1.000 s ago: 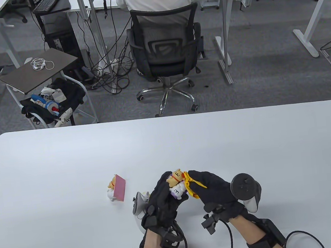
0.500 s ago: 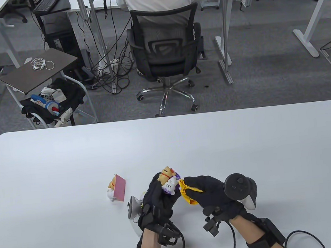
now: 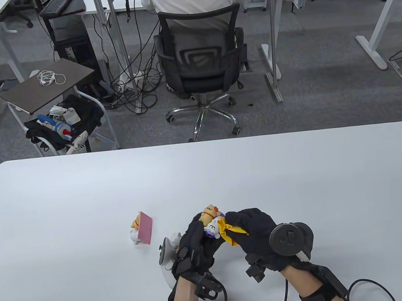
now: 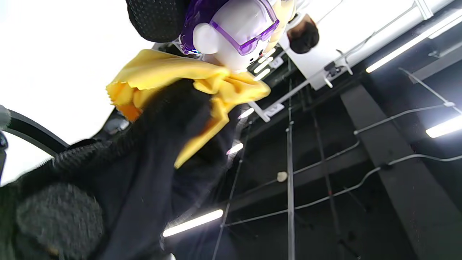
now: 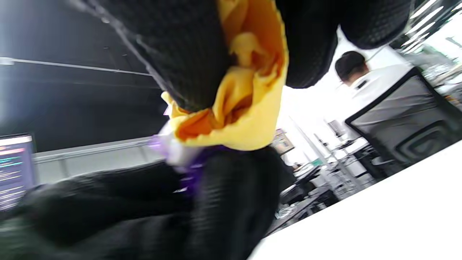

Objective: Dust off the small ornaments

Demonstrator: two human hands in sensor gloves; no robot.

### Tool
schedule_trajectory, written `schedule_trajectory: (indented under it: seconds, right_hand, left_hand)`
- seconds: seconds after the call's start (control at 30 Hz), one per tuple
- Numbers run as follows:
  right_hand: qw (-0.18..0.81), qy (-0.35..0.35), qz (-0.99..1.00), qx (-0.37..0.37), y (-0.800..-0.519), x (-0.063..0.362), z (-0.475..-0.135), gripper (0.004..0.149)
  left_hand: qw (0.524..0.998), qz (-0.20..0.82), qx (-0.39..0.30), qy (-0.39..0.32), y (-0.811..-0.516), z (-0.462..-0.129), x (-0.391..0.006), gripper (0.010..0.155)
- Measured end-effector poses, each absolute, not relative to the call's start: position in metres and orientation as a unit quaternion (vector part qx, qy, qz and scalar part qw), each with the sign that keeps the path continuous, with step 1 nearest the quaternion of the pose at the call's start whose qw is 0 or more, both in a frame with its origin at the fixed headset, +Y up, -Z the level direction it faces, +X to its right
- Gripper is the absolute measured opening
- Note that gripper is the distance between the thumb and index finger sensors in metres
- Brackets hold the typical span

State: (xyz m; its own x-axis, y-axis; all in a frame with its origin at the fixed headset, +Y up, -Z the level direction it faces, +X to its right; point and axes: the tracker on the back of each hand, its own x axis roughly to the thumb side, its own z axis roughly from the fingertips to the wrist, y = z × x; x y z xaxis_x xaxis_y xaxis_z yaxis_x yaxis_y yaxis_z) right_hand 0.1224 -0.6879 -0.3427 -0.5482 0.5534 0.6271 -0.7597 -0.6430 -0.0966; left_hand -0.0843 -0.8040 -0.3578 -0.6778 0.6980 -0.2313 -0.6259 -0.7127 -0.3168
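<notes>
Here, crumpled yellow cloth [image 3: 228, 229] against glossy figurine [image 3: 212, 221].

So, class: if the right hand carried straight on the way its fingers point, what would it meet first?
Most likely the ornament held in the left hand; the right hand already presses its yellow cloth against it.

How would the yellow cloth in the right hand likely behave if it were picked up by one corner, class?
The yellow cloth would probably hang limp: it is bunched and folded in the right hand, its loose end drooping. It looks thin, so likely light. It wraps against the figurine, suggesting it drapes rather than holds shape.
</notes>
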Motion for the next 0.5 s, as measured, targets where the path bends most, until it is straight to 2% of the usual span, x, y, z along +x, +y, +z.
schedule_trajectory:
  seconds: [0.07,0.1,0.27,0.37,0.43,0.5]
  right_hand:
    - [0.355,-0.196,0.871,0.277,-0.688,0.121,-0.342,0.048]
    - [0.362,-0.191,0.871,0.270,-0.689,0.123,-0.345,0.048]
    - [0.423,-0.170,0.864,0.216,-0.701,0.142,-0.359,0.049]
    - [0.568,-0.072,0.796,0.198,-0.704,0.142,-0.367,0.049]
    - [0.582,-0.033,0.790,0.190,-0.710,0.142,-0.371,0.049]
    - [0.594,-0.028,0.786,0.168,-0.715,0.148,-0.375,0.049]
  left_hand:
    - [0.342,0.917,-0.176,-0.109,-0.804,-0.357,-0.083,0.066]
    - [0.347,0.915,-0.176,-0.106,-0.804,-0.356,-0.084,0.065]
    - [0.410,0.891,-0.164,-0.107,-0.802,-0.360,-0.091,0.065]
    - [0.475,0.861,-0.159,-0.084,-0.803,-0.360,-0.095,0.064]
    - [0.479,0.856,-0.171,-0.092,-0.802,-0.361,-0.092,0.063]
    - [0.489,0.848,-0.174,-0.106,-0.798,-0.362,-0.091,0.063]
